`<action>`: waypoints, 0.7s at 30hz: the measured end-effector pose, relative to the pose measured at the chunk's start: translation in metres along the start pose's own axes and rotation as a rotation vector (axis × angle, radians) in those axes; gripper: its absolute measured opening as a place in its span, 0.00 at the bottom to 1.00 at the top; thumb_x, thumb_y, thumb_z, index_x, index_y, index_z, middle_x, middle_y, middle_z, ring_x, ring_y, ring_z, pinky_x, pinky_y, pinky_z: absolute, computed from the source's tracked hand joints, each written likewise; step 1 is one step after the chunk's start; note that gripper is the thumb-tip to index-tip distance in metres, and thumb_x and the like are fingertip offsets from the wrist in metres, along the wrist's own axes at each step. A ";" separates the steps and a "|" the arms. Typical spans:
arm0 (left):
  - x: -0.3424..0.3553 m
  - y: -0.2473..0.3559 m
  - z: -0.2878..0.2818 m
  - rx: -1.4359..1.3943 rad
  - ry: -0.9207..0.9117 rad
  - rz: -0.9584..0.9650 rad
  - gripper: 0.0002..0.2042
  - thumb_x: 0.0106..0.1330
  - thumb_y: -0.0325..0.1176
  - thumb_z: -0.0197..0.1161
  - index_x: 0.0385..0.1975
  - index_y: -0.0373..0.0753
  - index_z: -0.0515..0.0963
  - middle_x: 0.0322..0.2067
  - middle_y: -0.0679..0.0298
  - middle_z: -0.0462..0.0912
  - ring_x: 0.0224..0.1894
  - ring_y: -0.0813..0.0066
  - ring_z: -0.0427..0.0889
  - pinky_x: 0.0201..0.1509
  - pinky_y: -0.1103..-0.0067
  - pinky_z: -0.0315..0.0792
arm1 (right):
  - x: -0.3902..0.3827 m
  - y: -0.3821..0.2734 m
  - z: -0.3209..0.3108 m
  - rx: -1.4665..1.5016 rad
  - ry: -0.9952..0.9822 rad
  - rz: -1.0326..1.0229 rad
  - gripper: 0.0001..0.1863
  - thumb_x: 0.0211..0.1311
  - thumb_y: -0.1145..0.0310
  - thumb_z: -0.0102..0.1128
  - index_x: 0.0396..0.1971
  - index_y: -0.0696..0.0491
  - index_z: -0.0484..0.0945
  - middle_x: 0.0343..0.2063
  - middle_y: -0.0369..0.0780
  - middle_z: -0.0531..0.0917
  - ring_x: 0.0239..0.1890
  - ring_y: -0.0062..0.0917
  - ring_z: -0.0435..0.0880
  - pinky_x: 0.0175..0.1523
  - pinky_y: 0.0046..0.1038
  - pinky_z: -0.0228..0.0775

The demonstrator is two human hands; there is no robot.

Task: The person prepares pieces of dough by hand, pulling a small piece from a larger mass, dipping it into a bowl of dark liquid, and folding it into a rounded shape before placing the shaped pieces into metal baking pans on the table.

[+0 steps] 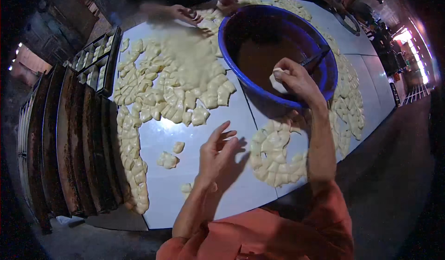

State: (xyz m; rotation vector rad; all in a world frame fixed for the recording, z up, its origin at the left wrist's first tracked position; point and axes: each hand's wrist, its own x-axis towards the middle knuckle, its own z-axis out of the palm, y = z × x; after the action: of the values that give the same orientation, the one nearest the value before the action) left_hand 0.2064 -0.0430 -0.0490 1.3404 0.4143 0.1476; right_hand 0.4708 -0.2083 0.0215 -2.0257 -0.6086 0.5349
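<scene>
A pale dough piece [278, 82] is pinched in my right hand [300, 83], over the near side of a large blue tub [234, 70]. Brown contents [262, 51] fill the tub's lower part; I cannot tell what they are. My left hand [217, 152] hovers over the white tabletop [234, 181], fingers apart and holding nothing. A small dough piece [178, 147] and a little dough cluster [167, 160] lie left of it. To its right, a ring of overlapping dough pieces [273, 167] rests near the table's front edge.
Many dough pieces [176, 93] spread over the left side, with more [347, 93] along the right. A dark bar-like object [316, 58] leans inside the tub. Stacked brown trays [65, 139] stand at the left. Another person's hand [183, 14] works at the far side.
</scene>
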 end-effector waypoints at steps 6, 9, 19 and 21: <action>-0.007 -0.030 -0.009 -0.310 0.084 -0.110 0.20 0.70 0.31 0.62 0.60 0.33 0.72 0.47 0.54 0.83 0.45 0.73 0.84 0.46 0.80 0.78 | 0.047 0.036 0.000 -0.837 -0.383 -0.087 0.13 0.64 0.62 0.55 0.37 0.58 0.76 0.31 0.43 0.82 0.32 0.32 0.81 0.39 0.33 0.71; -0.010 -0.022 -0.013 0.070 -0.058 -0.061 0.21 0.69 0.34 0.63 0.59 0.34 0.73 0.46 0.57 0.84 0.42 0.75 0.85 0.40 0.81 0.77 | 0.036 0.033 -0.002 -0.703 -0.474 -0.079 0.13 0.65 0.61 0.54 0.39 0.57 0.76 0.31 0.42 0.82 0.37 0.31 0.81 0.44 0.33 0.71; 0.018 -0.004 0.021 -0.120 -0.192 -0.025 0.21 0.72 0.40 0.58 0.59 0.32 0.72 0.52 0.56 0.80 0.50 0.70 0.81 0.54 0.74 0.75 | -0.030 -0.022 0.024 0.628 -0.061 -0.002 0.08 0.70 0.63 0.58 0.39 0.51 0.73 0.27 0.34 0.80 0.26 0.16 0.81 0.26 0.19 0.73; 0.019 0.012 0.036 -0.279 -0.223 -0.048 0.23 0.74 0.45 0.54 0.61 0.34 0.71 0.54 0.57 0.79 0.53 0.71 0.80 0.54 0.73 0.76 | -0.046 -0.026 0.047 0.818 0.034 0.005 0.09 0.70 0.63 0.57 0.40 0.51 0.72 0.26 0.35 0.79 0.24 0.16 0.80 0.25 0.19 0.75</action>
State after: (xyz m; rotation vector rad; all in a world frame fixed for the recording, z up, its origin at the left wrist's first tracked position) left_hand 0.2387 -0.0672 -0.0349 1.0578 0.2269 0.0140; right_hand 0.4017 -0.1942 0.0281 -1.2566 -0.2849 0.6224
